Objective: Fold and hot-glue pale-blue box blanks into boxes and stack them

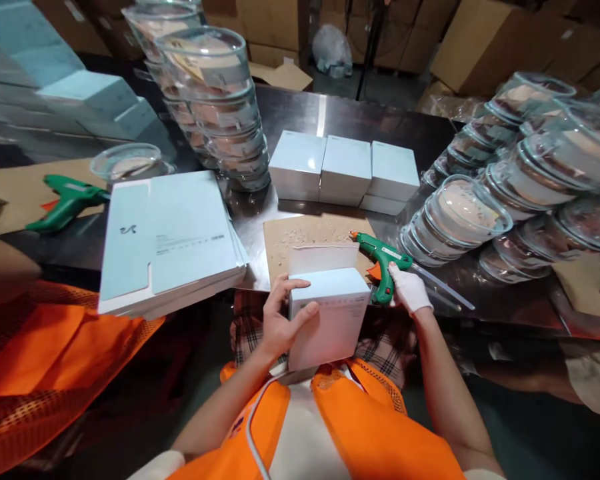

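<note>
My left hand [283, 317] grips a small white carton [333, 323] by its left side, thumb across the front and fingers at the top edge. The carton is tilted in front of my body, with one flap [325, 260] standing up at its far edge. My right hand [411, 288], in a white glove, is closed at the back of the handle of a green glue gun [387, 257] with an orange trigger. A clear glue stick [445, 287] trails from the gun's rear, and its nozzle points left over a cardboard sheet [280, 247]. Some of the right fingers are hidden.
Flattened white cartons [180, 247] are piled at left. Closed white cartons [347, 167] stand in a row behind the cardboard. Stacked clear round containers [235, 120] rise at back left, more stacks [455, 213] at right. Another green glue gun [67, 203] lies far left, near another person's arm [5, 270].
</note>
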A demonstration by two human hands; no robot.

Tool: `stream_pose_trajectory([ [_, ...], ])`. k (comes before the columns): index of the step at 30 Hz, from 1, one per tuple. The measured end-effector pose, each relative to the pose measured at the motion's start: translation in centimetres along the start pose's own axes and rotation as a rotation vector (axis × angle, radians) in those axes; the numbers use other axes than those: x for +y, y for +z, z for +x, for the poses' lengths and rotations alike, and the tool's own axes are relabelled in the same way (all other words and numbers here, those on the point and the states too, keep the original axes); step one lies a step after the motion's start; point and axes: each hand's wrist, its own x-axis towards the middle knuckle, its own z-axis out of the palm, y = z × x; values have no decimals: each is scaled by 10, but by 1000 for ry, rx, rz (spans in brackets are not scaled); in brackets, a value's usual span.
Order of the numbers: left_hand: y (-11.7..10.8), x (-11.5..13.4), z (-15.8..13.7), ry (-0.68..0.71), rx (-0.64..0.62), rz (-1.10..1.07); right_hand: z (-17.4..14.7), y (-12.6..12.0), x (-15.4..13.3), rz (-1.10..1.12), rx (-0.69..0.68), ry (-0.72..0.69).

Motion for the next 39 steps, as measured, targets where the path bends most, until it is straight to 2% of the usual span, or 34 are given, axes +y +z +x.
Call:
stream_pose_trajectory([
  [2,-1,2,2,-20,-3,-47,-9,-8,-8,-8,55,-56],
  [4,0,4,5,-43,-15,-93,-23,-4,-21,30,67,-136],
  [6,3,5,7,-65,-36,-126,-35,12,-34,116,-80,-191],
  [9,6,6,9,-95,-43,-146,-42,40,-46,327,-401,-142],
  [10,7,6,9,-104,-31,-150,-42,46,-46,390,-429,-118],
  [12,9,4,11,-122,17,-200,-39,51,-40,434,-382,-132],
  [14,11,1,14,-126,51,-335,-36,46,-30,418,-392,-275],
  [17,9,-4,21,-60,28,-488,-37,28,-23,314,-578,-582],
  [19,6,-5,25,22,-39,-417,-39,20,-27,158,-653,-740],
  [23,-2,1,26,138,-122,-176,-45,20,-40,-139,-668,-965],
  [27,-2,8,23,163,-138,-140,-47,25,-37,-172,-691,-1040],
  [30,1,9,22,140,-109,-152,-48,30,-23,-74,-623,-1018],
  [34,6,8,22,165,-71,-214,-51,45,-4,178,-343,-917],
  [37,7,10,25,156,-66,-186,-53,49,1,191,-238,-866],
  [39,8,13,31,97,16,-147,-57,45,6,98,-139,-907],
])
